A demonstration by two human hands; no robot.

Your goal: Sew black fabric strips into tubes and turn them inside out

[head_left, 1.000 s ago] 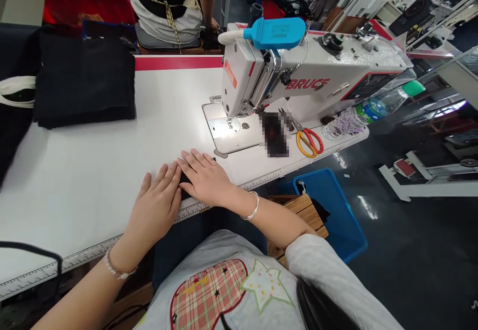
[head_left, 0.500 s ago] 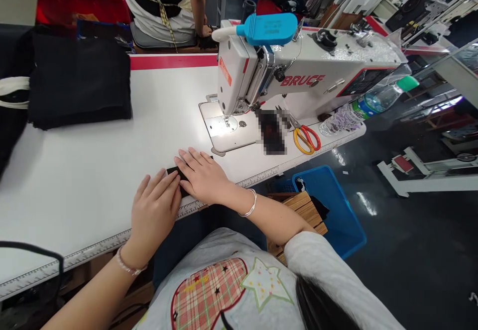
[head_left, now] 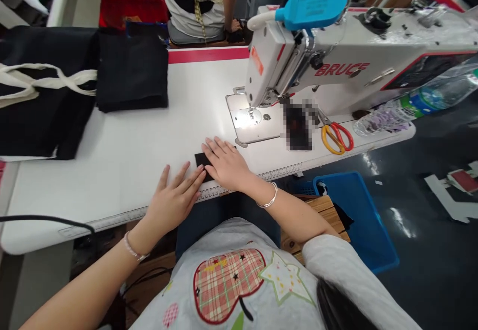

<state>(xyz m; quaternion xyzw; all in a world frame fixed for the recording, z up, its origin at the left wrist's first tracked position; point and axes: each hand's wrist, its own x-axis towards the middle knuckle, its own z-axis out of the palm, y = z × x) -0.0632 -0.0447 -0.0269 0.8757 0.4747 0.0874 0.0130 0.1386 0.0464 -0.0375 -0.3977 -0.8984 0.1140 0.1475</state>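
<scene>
A small black cloth piece lies flat on the white table, to the near left of the sewing machine, not on its metal plate; any stitching is hidden or too small to tell. The right hand, open, rests palm down over it; the left hand, fingers outstretched, appears to touch its side away from the machine, neither gripping. Farther out, left of the machine, sits a folded black stack.

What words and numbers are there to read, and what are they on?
"BRUCE": red letters on the sewing machine.
Too small or blurred to read:
orange sticker on the machine
faint marks on the blue piece
printing on the measuring strip
bottle label
yellow lettering on the apple patch
anything on the dark panel
</scene>
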